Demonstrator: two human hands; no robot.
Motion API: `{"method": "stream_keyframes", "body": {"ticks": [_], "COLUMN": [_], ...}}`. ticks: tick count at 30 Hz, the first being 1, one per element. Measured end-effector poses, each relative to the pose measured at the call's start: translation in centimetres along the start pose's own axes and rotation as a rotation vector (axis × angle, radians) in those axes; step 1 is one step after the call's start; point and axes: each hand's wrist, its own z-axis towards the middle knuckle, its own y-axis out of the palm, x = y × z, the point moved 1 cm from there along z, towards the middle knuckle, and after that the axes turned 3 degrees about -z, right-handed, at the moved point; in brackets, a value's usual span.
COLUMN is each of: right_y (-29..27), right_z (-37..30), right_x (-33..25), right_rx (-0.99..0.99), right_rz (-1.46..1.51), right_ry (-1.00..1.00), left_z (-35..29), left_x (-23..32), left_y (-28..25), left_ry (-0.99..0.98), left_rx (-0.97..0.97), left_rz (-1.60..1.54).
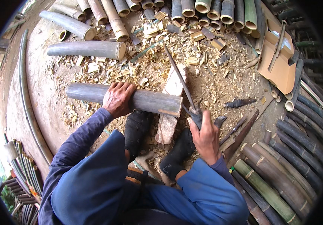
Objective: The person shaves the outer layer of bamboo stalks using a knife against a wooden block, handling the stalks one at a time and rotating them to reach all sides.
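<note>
Head view: the left hand (118, 98) lies over the dark bamboo tube (155, 100), its fingers bent round the far side and gripping it near the middle; the tube lies crosswise in front of the person's knees, its right part resting on a pale wood block (167, 129); the right hand (206, 135) is closed round the dark handle of a long knife (177, 73), whose blade slants away and to the left, just beside the tube's right end; whether the blade touches the tube, I cannot tell; dark footwear (137, 129) shows on both feet, either side of the block; pale chips (146, 71) cover much of the ground beyond; two more grey tubes (86, 49) lie at the upper left, well apart from the hands, and a long pole (28, 97) curves along the left; at the upper right another blade (279, 47) rests on a cardboard box (268, 54); a dark wrapped tool (240, 102) lies right of the right hand, and bamboo poles (277, 172) are stacked at the lower right, a green one (266, 191) among them.
</note>
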Motion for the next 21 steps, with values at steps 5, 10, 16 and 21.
{"method": "stream_keyframes", "body": {"ticks": [5, 10, 16, 21], "right_y": [4.0, 0.4, 3.9, 1.7], "right_z": [0.3, 0.5, -0.5, 0.7], "right_x": [2.7, -0.8, 3.6, 0.7], "right_rx": [-0.083, -0.054, -0.066, -0.091], "right_rz": [-0.039, -0.055, -0.039, -0.085], "right_ry": [0.004, 0.008, 0.038, 0.045], "left_z": [-0.2, -0.8, 0.2, -0.5], "left_x": [0.1, -0.8, 0.4, -0.2], "left_y": [0.5, 1.7, 0.7, 1.0], "left_ry": [0.034, -0.006, 0.052, 0.026], "left_rx": [0.096, 0.095, 0.112, 0.107], "left_rz": [0.019, 0.019, 0.012, 0.011]}}
